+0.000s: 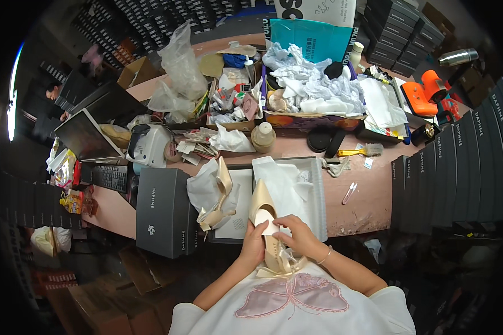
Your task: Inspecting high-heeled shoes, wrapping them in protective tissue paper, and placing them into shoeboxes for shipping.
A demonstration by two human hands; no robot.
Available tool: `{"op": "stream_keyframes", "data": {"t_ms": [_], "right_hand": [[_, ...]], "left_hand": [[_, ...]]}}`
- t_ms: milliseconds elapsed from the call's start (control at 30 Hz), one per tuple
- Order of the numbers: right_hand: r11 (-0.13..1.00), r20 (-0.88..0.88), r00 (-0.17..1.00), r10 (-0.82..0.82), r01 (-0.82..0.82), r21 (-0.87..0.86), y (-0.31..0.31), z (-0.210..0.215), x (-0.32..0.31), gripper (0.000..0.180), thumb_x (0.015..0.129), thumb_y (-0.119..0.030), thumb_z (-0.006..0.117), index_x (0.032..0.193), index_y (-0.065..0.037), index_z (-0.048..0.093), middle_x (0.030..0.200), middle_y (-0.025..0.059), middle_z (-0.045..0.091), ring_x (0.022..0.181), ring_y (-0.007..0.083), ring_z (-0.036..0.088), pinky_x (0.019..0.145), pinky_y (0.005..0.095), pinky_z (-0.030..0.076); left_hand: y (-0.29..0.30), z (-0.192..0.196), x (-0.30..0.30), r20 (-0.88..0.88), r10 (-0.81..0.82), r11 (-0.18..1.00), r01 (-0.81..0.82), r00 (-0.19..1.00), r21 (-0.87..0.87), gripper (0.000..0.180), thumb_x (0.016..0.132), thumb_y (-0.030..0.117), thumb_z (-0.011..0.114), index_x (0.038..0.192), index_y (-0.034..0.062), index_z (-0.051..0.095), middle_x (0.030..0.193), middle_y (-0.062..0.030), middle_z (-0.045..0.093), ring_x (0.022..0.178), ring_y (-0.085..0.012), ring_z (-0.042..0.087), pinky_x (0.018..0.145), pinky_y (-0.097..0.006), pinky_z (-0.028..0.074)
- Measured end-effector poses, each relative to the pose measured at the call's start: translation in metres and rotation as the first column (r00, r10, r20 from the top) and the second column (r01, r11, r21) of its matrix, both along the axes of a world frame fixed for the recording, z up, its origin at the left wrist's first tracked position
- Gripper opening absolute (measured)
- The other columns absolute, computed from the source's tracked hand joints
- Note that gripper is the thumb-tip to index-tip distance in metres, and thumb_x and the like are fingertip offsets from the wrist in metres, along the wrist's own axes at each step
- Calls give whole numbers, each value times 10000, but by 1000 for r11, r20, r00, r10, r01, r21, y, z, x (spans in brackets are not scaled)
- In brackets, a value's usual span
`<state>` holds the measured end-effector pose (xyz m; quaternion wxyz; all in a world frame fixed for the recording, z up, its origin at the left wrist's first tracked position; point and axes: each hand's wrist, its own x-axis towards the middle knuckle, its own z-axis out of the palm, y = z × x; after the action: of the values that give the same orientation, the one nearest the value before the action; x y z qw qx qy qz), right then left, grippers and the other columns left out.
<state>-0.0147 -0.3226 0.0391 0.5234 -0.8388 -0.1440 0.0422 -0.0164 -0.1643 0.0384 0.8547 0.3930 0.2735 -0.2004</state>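
Observation:
A beige pointed high-heeled shoe [263, 196] is held toe-away in front of my body. My left hand [255, 243] wraps round its left side, thumb near the opening. On the other side my right hand [298, 233] is closed at the shoe's edge, fingertips beside a white piece [267, 223] inside the opening; whether they pinch this piece too, I cannot tell. Straps and clear wrapping at the heel end rest against my shirt. A matching shoe [223, 181] lies on white tissue to the left. Beyond my hands is an opened shoebox [319, 201] with white paper [279, 181].
A closed dark shoebox [163, 204] stands left, with stacked boxes [450, 167] at right. Small scissors [349, 193] and a yellow-handled brush [360, 150] lie on the pink table [369, 209]. A carton of crumpled tissue [318, 119] sits behind. Another person [52, 92] is far left.

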Motion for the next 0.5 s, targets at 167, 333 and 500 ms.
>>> {"op": "stream_keyframes", "data": {"t_ms": [167, 333, 500], "right_hand": [[965, 327, 945, 9, 78, -251, -2, -17, 22, 247, 728, -158, 735, 932, -68, 628, 936, 107, 580, 828, 304, 565, 699, 366, 458], [840, 390, 896, -213, 372, -395, -36, -12, 70, 271, 719, -167, 726, 944, -51, 628, 1164, 150, 541, 1113, 330, 489, 932, 457, 374], [567, 467, 884, 27, 371, -736, -85, -82, 97, 282, 729, -118, 704, 976, -34, 597, 1305, 180, 494, 1250, 355, 414, 1028, 473, 305]], "left_hand": [[-10, -7, -3, -73, -114, 985, 104, 991, -135, 425, 923, 146, 570, 1279, 108, 341, 1210, -94, 478, 1071, -205, 552, 876, -372, 518], [7, -13, -5, -43, -148, 989, 147, 988, -29, 512, 900, 82, 555, 1350, 87, 311, 1236, -121, 478, 1090, -249, 555, 929, -416, 512], [7, -24, 0, -16, -168, 984, 169, 986, 56, 424, 925, 194, 582, 1235, -51, 428, 1113, -167, 577, 1025, -264, 619, 878, -351, 542]]}}
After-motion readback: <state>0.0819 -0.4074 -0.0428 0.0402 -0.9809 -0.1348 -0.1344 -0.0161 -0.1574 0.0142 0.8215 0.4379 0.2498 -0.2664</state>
